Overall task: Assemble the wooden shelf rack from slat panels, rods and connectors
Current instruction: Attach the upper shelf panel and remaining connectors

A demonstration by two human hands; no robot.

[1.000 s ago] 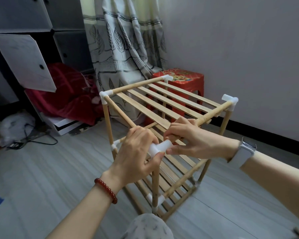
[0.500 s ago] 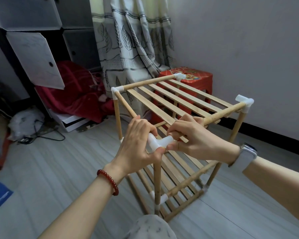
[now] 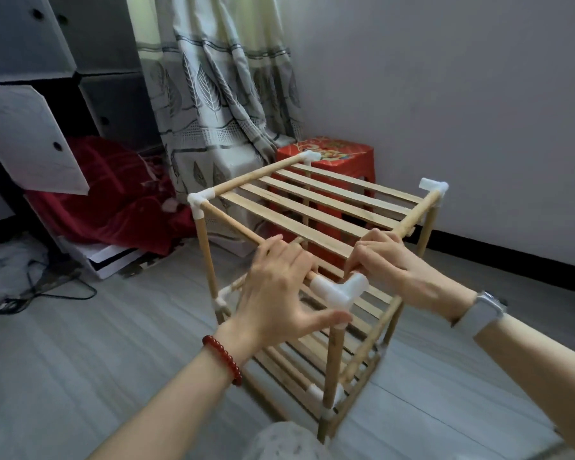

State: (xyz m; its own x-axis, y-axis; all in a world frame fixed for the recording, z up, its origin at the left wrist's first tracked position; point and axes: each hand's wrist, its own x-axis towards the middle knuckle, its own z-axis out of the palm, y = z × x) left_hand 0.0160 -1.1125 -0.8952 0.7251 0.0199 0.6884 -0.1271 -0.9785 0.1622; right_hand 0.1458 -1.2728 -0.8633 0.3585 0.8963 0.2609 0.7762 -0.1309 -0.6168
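Observation:
The wooden shelf rack stands on the floor with a top slat panel [image 3: 312,207] and a lower slat panel [image 3: 312,356]. A white corner connector [image 3: 341,292] caps the near upright post [image 3: 334,363] and joins two top rods. My left hand [image 3: 276,293] lies over the left top rod [image 3: 226,220] with its fingers hooked round it, and the thumb reaches under the connector. My right hand [image 3: 392,263] grips the right top rod [image 3: 415,215] right beside the connector. White connectors [image 3: 200,199] sit on the other top corners.
A red stool [image 3: 339,154] stands behind the rack against the wall. A patterned curtain [image 3: 219,94] hangs at the back. A red blanket [image 3: 107,187], an open cabinet door [image 3: 24,137] and cables [image 3: 47,290] lie to the left on the grey floor.
My left hand has slid off the near corner connector onto the left rod, so the connector now shows. My right hand still holds the right rod. The view has shifted slightly.

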